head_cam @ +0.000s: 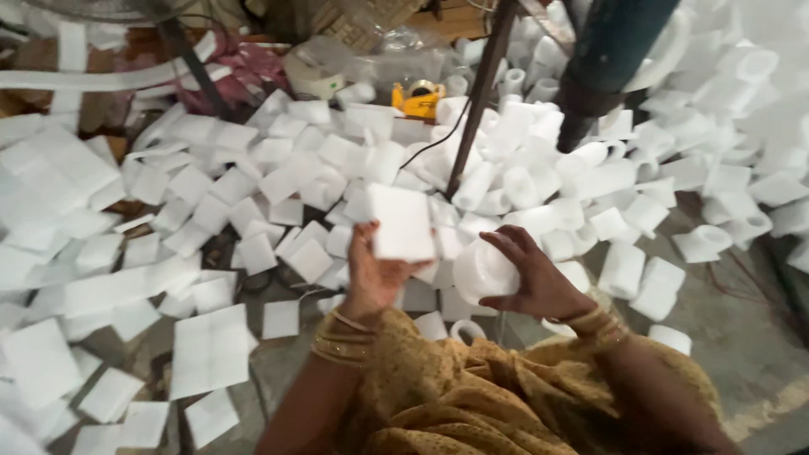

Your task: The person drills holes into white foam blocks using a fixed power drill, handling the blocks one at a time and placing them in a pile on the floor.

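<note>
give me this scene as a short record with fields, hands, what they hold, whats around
left hand: holds a flat white foam square, upright
right hand: grips a rolled white foam tube
floor left: loose flat foam sheets scattered over the ground
floor right: pile of rolled foam tubes
behind: yellow tape dispenser, slanted dark metal rod, blue-green cylinder
wrists: gold bangles
</note>
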